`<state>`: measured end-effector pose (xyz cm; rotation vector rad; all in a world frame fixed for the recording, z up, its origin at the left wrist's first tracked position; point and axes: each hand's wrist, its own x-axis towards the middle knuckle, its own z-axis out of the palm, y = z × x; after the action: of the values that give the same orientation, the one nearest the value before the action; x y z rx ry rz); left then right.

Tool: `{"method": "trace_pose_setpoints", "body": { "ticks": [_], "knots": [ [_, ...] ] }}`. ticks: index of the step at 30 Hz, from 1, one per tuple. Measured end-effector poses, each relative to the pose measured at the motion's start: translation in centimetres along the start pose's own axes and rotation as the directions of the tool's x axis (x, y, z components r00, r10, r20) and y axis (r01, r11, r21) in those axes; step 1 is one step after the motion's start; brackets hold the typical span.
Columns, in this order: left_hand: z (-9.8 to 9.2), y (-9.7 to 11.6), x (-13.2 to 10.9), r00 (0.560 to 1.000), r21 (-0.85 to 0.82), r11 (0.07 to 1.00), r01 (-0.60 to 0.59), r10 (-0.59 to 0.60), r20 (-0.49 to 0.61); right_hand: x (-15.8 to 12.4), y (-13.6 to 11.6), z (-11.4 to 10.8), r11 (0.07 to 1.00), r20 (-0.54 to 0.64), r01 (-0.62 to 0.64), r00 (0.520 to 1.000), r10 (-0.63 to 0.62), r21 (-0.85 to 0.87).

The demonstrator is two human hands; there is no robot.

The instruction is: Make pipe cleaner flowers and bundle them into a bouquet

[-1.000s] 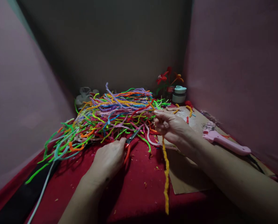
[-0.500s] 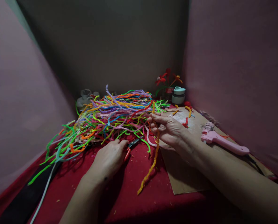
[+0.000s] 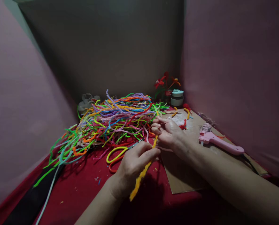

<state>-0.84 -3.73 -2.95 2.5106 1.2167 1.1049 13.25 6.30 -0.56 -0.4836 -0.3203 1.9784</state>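
Observation:
A yellow-orange pipe cleaner (image 3: 140, 176) runs between my two hands, its fuzzy lower end hanging over the red cloth. My right hand (image 3: 169, 131) is closed on its upper part, with a short tip showing above the fingers. Lower down, my left hand (image 3: 139, 157) pinches the same stem between thumb and fingers. Just left of that hand lies a pair of scissors (image 3: 117, 153) with one yellow and one red handle loop, its blades partly hidden behind the hand. Behind both hands spreads a large heap of coloured pipe cleaners (image 3: 120, 117).
A pink glue gun (image 3: 224, 143) rests on a brown board (image 3: 181, 181) at right, near short pipe cleaner pieces. A lidded jar (image 3: 177, 97) and red pipe cleaner flowers (image 3: 160, 82) stand at the back. A pale cord (image 3: 48, 190) crosses the red cloth (image 3: 76, 197) at left.
My left hand has left the scissors and moved right to take hold of the pipe cleaner below my right hand. The scissors' handles now show. The view has shifted slightly.

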Motion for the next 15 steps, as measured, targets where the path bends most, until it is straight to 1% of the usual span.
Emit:
{"method": "trace_pose_setpoints", "body": {
  "ticks": [1,3,4,5,6,7,8,9,10,12,13,14,15],
  "knots": [
    [-0.2,0.5,0.0,0.997,-0.030,1.000,0.000,-0.002,-0.079,0.1,0.0,-0.1,1.000,0.002,-0.014,1.000,0.014,0.001],
    [-0.8,1.2,0.2,0.973,-0.130,0.991,-0.017,-0.014,-0.232,0.3,-0.3,-0.2,0.999,-0.002,-0.038,0.999,0.038,0.002],
    [-1.1,1.5,0.5,0.954,-0.214,0.977,-0.003,-0.061,-0.292,0.4,-0.4,-0.2,0.999,-0.008,-0.044,0.999,0.044,0.004],
    [-1.4,1.7,0.9,0.930,-0.322,0.946,0.029,-0.144,-0.338,0.4,-0.5,-0.2,0.999,-0.016,-0.045,0.999,0.045,0.006],
    [-1.7,1.8,1.5,0.892,-0.443,0.894,0.062,-0.249,-0.378,0.5,-0.5,-0.1,0.999,-0.026,-0.045,0.999,0.045,0.008],
    [-2.0,1.8,2.1,0.853,-0.556,0.827,0.084,-0.348,-0.389,0.4,-0.5,-0.1,0.999,-0.034,-0.047,0.998,0.048,0.010],
    [-2.3,1.8,2.8,0.802,-0.644,0.761,0.075,-0.430,-0.415,0.4,-0.4,0.0,0.999,-0.041,-0.052,0.998,0.052,0.010],
    [-2.5,1.9,3.5,0.767,-0.697,0.715,0.047,-0.473,-0.434,0.4,-0.3,0.0,0.998,-0.047,-0.060,0.997,0.060,0.008],
    [-2.6,2.0,4.0,0.745,-0.739,0.673,0.034,-0.510,-0.430,0.4,-0.1,0.0,0.998,-0.051,-0.068,0.996,0.068,0.003],
    [-2.4,2.5,4.5,0.725,-0.796,0.605,-0.003,-0.547,-0.419,0.4,0.0,0.0,0.997,-0.057,-0.077,0.995,0.076,-0.008],
    [-2.0,2.9,4.5,0.725,-0.817,0.574,-0.050,-0.542,-0.425,0.5,0.0,0.0,0.997,-0.061,-0.077,0.995,0.076,-0.016],
    [-1.3,3.5,4.2,0.733,-0.831,0.554,-0.059,-0.540,-0.412,0.5,-0.1,0.0,0.997,-0.066,-0.078,0.995,0.076,-0.025],
    [-0.3,4.1,3.8,0.757,-0.832,0.553,-0.043,-0.526,-0.388,0.6,-0.3,0.0,0.996,-0.070,-0.082,0.994,0.079,-0.037]
  ]
}}
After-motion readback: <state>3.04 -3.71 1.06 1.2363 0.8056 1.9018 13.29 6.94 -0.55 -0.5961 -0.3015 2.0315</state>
